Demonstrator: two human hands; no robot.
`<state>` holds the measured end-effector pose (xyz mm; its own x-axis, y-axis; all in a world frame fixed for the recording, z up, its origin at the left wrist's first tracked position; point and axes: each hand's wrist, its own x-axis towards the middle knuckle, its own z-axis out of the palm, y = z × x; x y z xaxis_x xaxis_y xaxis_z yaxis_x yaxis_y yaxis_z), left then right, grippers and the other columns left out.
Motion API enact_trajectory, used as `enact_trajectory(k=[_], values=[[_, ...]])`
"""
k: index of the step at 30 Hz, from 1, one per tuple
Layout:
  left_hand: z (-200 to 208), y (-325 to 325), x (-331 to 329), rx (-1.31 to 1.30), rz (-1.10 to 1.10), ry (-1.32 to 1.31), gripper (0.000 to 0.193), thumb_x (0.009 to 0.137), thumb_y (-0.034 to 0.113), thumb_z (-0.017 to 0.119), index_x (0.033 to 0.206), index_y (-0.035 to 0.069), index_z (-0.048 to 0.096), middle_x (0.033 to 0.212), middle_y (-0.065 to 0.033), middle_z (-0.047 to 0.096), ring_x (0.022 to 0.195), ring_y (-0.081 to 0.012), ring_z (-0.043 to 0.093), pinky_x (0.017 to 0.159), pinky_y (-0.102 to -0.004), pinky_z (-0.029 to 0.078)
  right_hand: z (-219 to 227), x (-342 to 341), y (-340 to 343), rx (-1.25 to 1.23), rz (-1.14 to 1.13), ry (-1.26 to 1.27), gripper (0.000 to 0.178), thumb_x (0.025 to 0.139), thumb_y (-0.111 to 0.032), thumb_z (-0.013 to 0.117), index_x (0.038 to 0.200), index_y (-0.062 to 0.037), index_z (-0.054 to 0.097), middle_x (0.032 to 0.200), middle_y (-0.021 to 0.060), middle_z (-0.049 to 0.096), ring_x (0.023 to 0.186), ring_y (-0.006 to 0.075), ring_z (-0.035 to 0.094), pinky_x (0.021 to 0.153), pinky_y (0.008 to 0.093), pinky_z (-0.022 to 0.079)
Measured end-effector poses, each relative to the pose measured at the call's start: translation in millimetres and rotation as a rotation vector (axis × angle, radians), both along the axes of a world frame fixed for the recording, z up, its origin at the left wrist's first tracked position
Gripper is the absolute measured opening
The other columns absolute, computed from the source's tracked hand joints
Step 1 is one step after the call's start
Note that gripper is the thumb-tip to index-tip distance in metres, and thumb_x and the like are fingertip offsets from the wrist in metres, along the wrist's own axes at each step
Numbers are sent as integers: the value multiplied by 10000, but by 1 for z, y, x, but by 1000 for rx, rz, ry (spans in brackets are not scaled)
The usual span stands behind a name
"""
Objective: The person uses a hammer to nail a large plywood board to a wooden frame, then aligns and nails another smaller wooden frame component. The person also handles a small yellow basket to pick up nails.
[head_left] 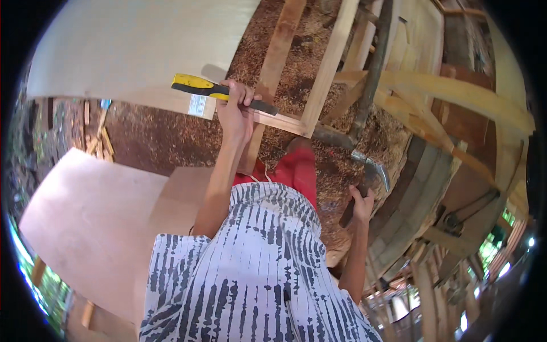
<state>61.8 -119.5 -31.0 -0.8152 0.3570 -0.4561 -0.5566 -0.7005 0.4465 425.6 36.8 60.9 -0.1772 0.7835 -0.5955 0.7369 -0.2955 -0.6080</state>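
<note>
My left hand [236,108] is closed around a chisel [199,85] with a yellow and black handle. The chisel's dark blade points right, just over a pale wooden rail [282,122] that meets a longer wooden strip [330,68] at a corner. Whether the blade touches the rail, I cannot tell. Lower on the right, my right hand [362,204] grips a claw hammer [373,170] by its handle, the metal head upward and the curved claw to the right. The hammer is apart from the chisel and the rail.
A large pale panel [142,45] fills the upper left, and another sheet [97,211] is at the lower left. Wood shavings [154,134] cover the ground. Timber beams [456,94] and a machine with a belt [456,219] stand at the right.
</note>
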Motion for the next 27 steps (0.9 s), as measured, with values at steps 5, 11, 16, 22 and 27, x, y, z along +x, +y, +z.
enact_trajectory(k=[5, 11, 16, 22, 27], values=[[-16, -11, 30, -94, 80, 61, 87, 1086, 159, 539, 1037, 108, 489, 768, 9, 388, 688, -124, 425, 720, -362, 519, -12, -3, 44, -38, 274, 132, 140, 918, -81, 733, 995, -29, 628, 738, 41, 628, 593, 150, 588, 552, 330, 464], [-19, 69, 107, -149, 281, 130, 220, 1086, 238, 557, 929, 127, 450, 734, 35, 320, 636, -106, 338, 616, -297, 358, 10, -57, 213, -79, 672, 118, 110, 946, -89, 692, 889, -7, 647, 731, 30, 618, 658, 111, 576, 593, 312, 453], [-29, 63, 113, -224, 380, 136, 250, 1067, 136, 572, 873, 123, 415, 704, 51, 324, 548, -79, 258, 502, -269, 244, 17, -114, 223, -207, 889, 193, 136, 959, -121, 705, 989, -9, 633, 748, 30, 629, 639, 101, 579, 582, 302, 468], [-39, 69, 140, -409, 394, 222, 181, 1007, 85, 634, 943, 103, 465, 704, 27, 489, 530, -76, 446, 469, -245, 373, 43, -188, 198, -82, 1265, 110, 175, 973, -130, 692, 1087, -10, 636, 804, 25, 615, 659, 90, 554, 587, 261, 453], [-33, 65, 145, -580, 371, 408, 193, 1006, 120, 661, 958, 95, 475, 686, 49, 444, 527, -48, 436, 456, -248, 355, 46, -247, 161, 152, 1637, 372, 244, 967, -193, 672, 1121, -4, 653, 766, 44, 607, 738, 115, 567, 651, 293, 459]])
